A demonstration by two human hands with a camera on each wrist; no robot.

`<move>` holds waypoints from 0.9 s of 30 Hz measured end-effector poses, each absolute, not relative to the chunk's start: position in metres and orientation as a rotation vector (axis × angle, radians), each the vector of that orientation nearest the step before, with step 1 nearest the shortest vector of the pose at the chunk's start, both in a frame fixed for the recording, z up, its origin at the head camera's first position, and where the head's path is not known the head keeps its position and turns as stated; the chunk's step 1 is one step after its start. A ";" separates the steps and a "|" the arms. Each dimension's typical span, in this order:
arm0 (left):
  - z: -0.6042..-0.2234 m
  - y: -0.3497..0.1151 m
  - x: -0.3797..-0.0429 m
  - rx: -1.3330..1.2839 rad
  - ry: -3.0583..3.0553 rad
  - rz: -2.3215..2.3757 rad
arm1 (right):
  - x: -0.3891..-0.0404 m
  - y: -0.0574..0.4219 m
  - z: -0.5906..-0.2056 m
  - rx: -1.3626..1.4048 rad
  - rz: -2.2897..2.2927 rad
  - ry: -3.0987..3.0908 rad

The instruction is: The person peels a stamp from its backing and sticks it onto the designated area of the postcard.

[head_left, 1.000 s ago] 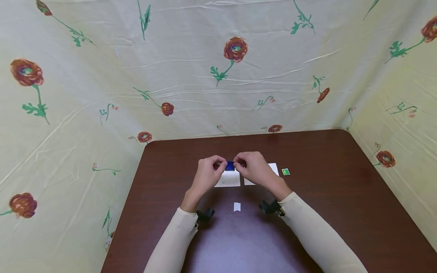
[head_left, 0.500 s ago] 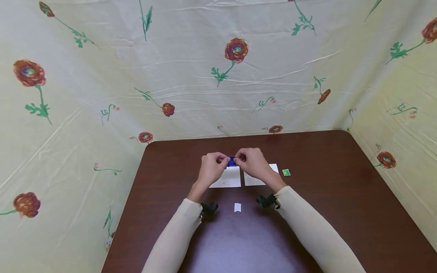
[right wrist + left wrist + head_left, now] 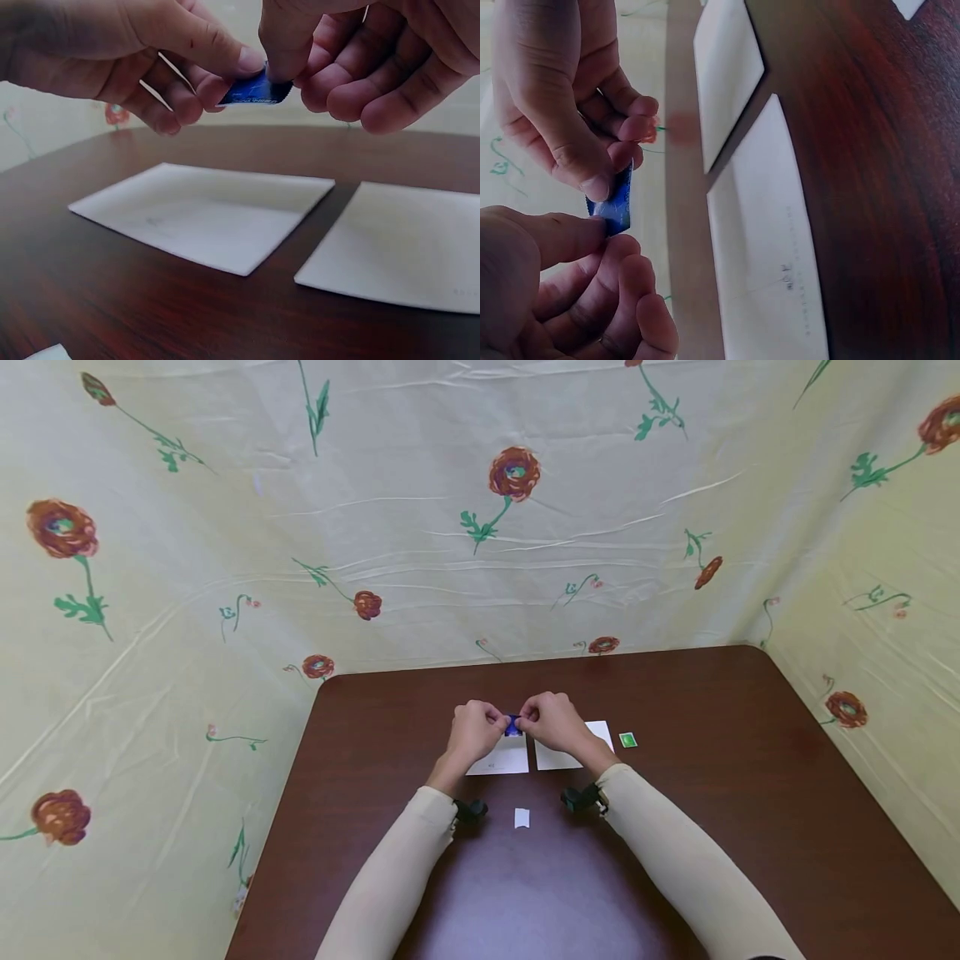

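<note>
A small blue postage stamp (image 3: 513, 727) is held up between both hands. Thumb and fingertips of the left hand (image 3: 476, 731) pinch one side of it; the right hand (image 3: 561, 727) pinches the other. In the left wrist view, the stamp (image 3: 616, 206) shows a toothed edge and stands tilted, partly hidden by thumbs. Seen from the right wrist, the stamp (image 3: 255, 90) hangs above the table, apart from the envelopes. Below the hands lies a white envelope (image 3: 501, 760) with faint marks. A second white envelope (image 3: 557, 757) lies to its right, partly covered by the right hand.
A green stamp with a white border (image 3: 627, 740) lies right of the envelopes. Nearer the person is a small white slip (image 3: 522, 818) on the brown table (image 3: 697, 793). A flowered curtain (image 3: 420, 510) hangs around the back and sides.
Both hands rose slightly, then came back down with the blue stamp between them. The left hand has shifted a little to the right. Envelopes, green stamp and white slip stay put.
</note>
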State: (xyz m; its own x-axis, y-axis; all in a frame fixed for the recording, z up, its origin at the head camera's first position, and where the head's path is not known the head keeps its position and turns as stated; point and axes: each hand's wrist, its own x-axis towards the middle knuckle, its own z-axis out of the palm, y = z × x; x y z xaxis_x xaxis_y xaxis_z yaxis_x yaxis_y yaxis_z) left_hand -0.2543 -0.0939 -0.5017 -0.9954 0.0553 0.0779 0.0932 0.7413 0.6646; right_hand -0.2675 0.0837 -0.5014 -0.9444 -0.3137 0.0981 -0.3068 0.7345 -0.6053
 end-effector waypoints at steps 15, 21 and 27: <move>-0.521 -0.086 -0.261 -0.085 -2.996 -0.991 | -0.272 0.081 -0.523 -0.400 -0.937 2.918; -0.529 -0.086 -0.262 -0.068 -3.031 -0.969 | -0.270 0.079 -0.526 -0.323 -0.905 2.894; -0.533 -0.086 -0.264 -0.063 -3.027 -0.950 | -0.268 0.077 -0.526 -0.315 -0.892 2.898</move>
State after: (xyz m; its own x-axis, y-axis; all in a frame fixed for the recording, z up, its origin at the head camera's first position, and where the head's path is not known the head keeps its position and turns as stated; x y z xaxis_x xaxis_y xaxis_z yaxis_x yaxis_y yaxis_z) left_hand -0.2637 -0.0863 -0.5333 -0.9987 0.0470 -0.0180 0.0282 0.8199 0.5718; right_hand -0.2685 0.0771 -0.5259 -0.9744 -0.2229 -0.0279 -0.1687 0.8080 -0.5645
